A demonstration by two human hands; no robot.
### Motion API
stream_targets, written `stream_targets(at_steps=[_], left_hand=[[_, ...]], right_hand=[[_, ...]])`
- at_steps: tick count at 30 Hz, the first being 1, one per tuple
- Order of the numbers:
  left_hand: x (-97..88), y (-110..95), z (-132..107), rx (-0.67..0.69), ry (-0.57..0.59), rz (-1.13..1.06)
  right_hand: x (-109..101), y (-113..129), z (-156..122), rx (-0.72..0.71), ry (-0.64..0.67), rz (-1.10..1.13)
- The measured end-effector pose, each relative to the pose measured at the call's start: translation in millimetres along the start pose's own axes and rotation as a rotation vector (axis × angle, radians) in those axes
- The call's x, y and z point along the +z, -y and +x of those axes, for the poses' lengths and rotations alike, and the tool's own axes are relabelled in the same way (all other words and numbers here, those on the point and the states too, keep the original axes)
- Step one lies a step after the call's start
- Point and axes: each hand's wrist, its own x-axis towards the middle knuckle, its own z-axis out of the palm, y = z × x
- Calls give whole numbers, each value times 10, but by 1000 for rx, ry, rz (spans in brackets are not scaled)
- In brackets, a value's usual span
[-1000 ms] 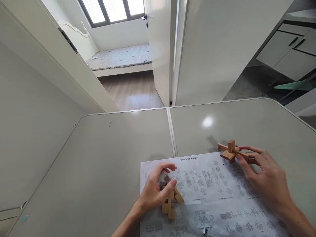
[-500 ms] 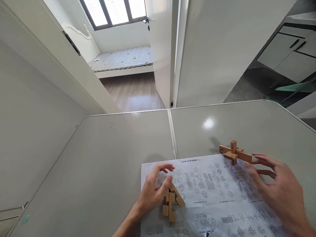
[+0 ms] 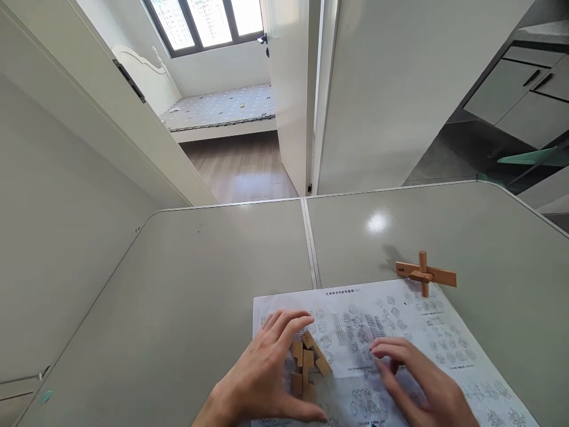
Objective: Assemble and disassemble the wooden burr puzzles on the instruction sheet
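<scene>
Several loose wooden puzzle pieces (image 3: 308, 359) lie in a small heap on the printed sheet (image 3: 347, 332). My left hand (image 3: 260, 370) is beside the heap, its fingers and thumb spread around the left side of the pieces. Whether it touches them I cannot tell. To the right of the heap, my right hand (image 3: 420, 379) hovers over the sheet with bent fingers, a gap by the thumb and nothing visible in its grasp. An assembled wooden cross-shaped puzzle (image 3: 424, 274), marked with a 2, stands at the sheet's far right corner, apart from both hands.
The grey table (image 3: 222, 261) has a seam strip (image 3: 311, 243) running down its middle. Behind its far edge are an open door (image 3: 291, 89) and a bed (image 3: 222, 107). Cabinets (image 3: 528, 89) stand at the far right.
My right hand has left the cross-shaped puzzle and moved left and nearer over the sheet. The puzzle has turned slightly. My left hand has lowered and spread wider beside the loose pieces.
</scene>
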Motion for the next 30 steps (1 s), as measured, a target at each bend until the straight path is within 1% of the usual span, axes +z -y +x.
stream_targets(at_steps=[2, 5, 8, 11, 13, 17, 19, 22, 25, 30], left_hand=[[68, 13, -75, 2, -15, 58], [165, 41, -172, -12, -29, 126], [229, 99, -242, -25, -48, 162], [262, 176, -279, -5, -89, 180], [274, 215, -283, 11, -112, 196], [273, 234, -246, 29, -131, 211], [264, 225, -213, 32, -109, 204], [258, 223, -153, 35, -87, 193], [269, 256, -73, 34, -122, 177], [283, 317, 103, -14, -252, 172]], right_hand=[[100, 62, 13, -48, 63, 41], [208, 108, 37, -106, 146, 46], [254, 135, 87, -147, 187, 29], [263, 183, 186, -192, 235, -5], [270, 221, 268, -224, 302, -17], [307, 241, 410, -275, 375, -55], [320, 210, 462, -274, 403, -76], [304, 138, 537, -231, 464, -94], [259, 67, 634, -217, 457, -95], [205, -93, 794, -207, 382, -84]])
